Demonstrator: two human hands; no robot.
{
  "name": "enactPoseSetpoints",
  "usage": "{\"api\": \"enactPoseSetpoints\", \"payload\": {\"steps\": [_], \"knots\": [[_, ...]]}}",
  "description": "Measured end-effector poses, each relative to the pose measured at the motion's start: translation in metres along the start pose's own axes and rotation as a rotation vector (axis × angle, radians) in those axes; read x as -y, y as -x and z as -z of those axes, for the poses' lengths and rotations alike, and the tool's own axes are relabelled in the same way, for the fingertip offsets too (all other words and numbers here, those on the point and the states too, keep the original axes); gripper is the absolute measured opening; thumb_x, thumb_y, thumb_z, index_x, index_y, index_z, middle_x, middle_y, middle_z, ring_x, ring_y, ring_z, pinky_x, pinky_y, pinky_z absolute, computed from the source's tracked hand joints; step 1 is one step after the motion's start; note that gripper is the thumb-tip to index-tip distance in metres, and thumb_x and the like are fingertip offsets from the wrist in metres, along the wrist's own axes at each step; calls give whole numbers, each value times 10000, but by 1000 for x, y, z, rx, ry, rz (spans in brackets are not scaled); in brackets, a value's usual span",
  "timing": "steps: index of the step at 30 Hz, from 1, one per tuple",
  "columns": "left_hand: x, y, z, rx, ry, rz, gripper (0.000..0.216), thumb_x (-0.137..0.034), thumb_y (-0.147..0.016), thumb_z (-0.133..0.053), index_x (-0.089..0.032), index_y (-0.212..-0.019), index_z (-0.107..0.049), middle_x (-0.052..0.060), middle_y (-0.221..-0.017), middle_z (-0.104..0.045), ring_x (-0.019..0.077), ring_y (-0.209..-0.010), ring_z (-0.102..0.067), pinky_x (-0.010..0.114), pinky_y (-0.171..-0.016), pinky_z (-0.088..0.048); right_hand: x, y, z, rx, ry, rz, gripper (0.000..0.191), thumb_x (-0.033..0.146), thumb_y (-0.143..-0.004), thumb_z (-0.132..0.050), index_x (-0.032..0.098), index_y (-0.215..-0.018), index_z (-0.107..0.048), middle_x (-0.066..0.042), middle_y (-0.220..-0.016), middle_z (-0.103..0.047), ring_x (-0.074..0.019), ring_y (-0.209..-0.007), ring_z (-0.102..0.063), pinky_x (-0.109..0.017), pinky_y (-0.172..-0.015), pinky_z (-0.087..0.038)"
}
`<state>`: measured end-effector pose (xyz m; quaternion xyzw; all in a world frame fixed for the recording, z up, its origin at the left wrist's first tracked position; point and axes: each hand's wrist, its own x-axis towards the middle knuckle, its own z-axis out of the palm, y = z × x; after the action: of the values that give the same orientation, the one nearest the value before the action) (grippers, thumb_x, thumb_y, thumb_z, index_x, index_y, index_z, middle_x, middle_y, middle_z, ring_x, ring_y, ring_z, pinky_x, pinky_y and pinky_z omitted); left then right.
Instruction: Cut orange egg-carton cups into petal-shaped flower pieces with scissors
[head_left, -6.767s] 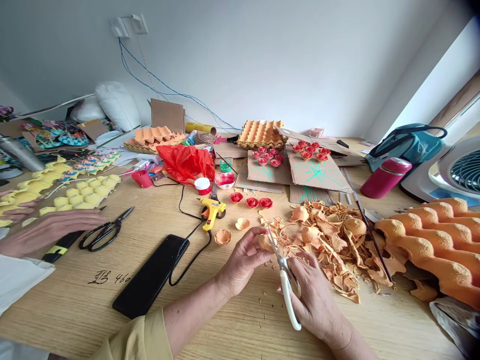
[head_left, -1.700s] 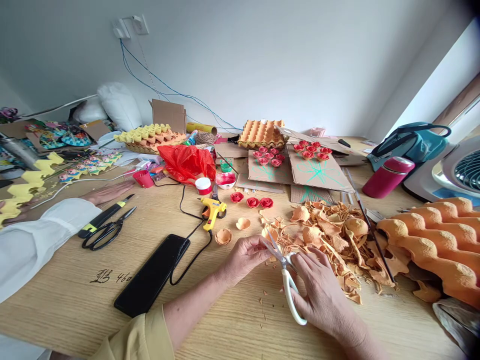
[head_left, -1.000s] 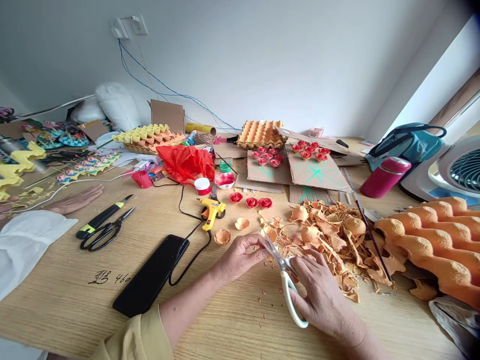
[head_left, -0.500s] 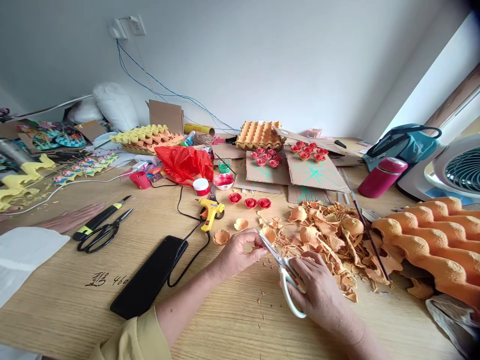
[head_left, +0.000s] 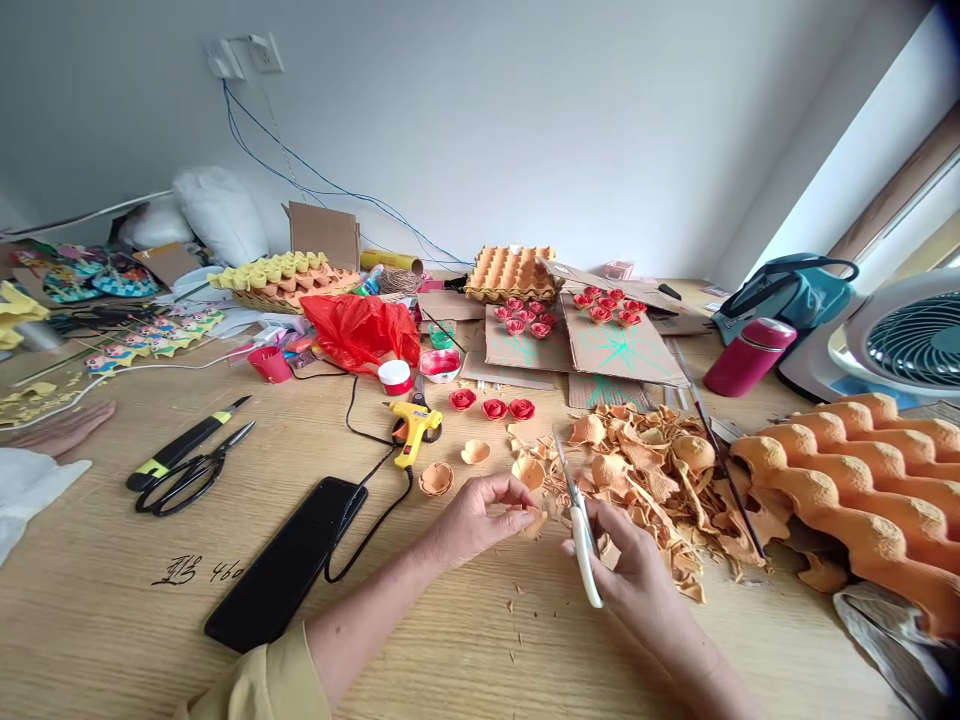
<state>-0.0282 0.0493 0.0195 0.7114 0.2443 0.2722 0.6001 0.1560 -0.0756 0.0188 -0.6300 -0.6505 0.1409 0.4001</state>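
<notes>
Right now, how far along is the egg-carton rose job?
Done: painted roses sit on the cardboard sheets, with three loose roses on the table. Two unpainted cups lie by the glue gun. In hand: the left hand pinches a small carton piece, and the right hand holds the scissors beside it. Left: the orange egg tray looks uncut.

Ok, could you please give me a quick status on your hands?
Left hand pinching carton piece. Right hand gripping scissors, blades clear of it. Scrap pile alongside.
</notes>
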Motion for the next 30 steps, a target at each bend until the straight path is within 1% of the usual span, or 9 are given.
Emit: {"api": "enactPoseSetpoints", "payload": {"steps": [4, 9, 12, 15, 19, 22, 24, 26, 30], "knots": [[-4, 2, -3, 36, 31, 35, 272, -370, -783, -757, -156, -911, -647, 51, -918, -664, 178, -882, -597, 289, -790, -442, 5, -2, 0, 5, -198, -72, 98, 318, -901, -594, 226, -892, -561, -8, -827, -634, -190, -776, -588, -312, -713, -482], [-11, 5, -7, 59, 3, 62, 308, -317, -744, -790, -170, -899, -567, 5, -863, -598, 151, -833, -566, 281, -766, -430, 10, -4, -3, 24, -389, -153, 169, 353, -880, -649, 233, -978, -578, -24, -933, -663, -209, -881, -615, -331, -806, -488], [-16, 8, -11, 117, -14, 63, 311, -272, -730, -797, -178, -878, -540, -18, -814, -585, 138, -793, -555, 280, -757, -428, 12, -5, -6, 74, -493, -200, 241, 354, -856, -684, 237, -1032, -568, -14, -914, -658, -203, -853, -610, -332, -811, -490], [-17, 9, -13, 144, -21, 67, 315, -267, -730, -799, -180, -891, -543, -22, -796, -584, 138, -783, -549, 279, -742, -422, 15, -5, -7, 120, -569, -228, 244, 352, -841, -699, 234, -1006, -564, -9, -880, -640, -202, -839, -598, -326, -792, -490], [-10, 8, -12, 150, 42, 82, 328, -342, -762, -782, -177, -934, -556, -8, -805, -581, 142, -773, -548, 273, -705, -416, 17, -5, -7, 139, -603, -228, 190, 329, -840, -692, 228, -917, -551, -10, -888, -615, -196, -851, -568, -316, -791, -467], [-6, 8, -12, 189, 171, 73, 371, -374, -771, -774, -184, -996, -549, 24, -912, -606, 162, -852, -576, 281, -742, -438, 16, -5, -7, 120, -596, -223, 166, 289, -843, -670, 229, -925, -539, 1, -875, -589, -188, -843, -545, -310, -786, -448], [-5, 9, -14, 213, 204, 54, 427, -340, -727, -814, -191, -1028, -550, 40, -1002, -615, 187, -950, -584, 296, -809, -446, 14, -5, -8, 84, -593, -215, 160, 273, -838, -667, 228, -914, -533, 7, -868, -575, -182, -834, -535, -304, -778, -440], [-6, 10, -16, 220, 202, 52, 436, -277, -707, -826, -196, -1037, -554, 42, -1048, -614, 197, -1009, -579, 305, -858, -441, 12, -4, -9, 38, -597, -205, 158, 271, -835, -672, 227, -890, -531, 10, -862, -565, -176, -819, -524, -297, -764, -437], [-7, 9, -21, 211, 299, 84, 375, -222, -720, -799, -196, -997, -548, 23, -1020, -609, 167, -968, -577, 290, -852, -434, 9, -3, -13, 5, -613, -191, 153, 283, -847, -673, 230, -900, -540, 11, -888, -561, -171, -826, -520, -288, -765, -441]]}}
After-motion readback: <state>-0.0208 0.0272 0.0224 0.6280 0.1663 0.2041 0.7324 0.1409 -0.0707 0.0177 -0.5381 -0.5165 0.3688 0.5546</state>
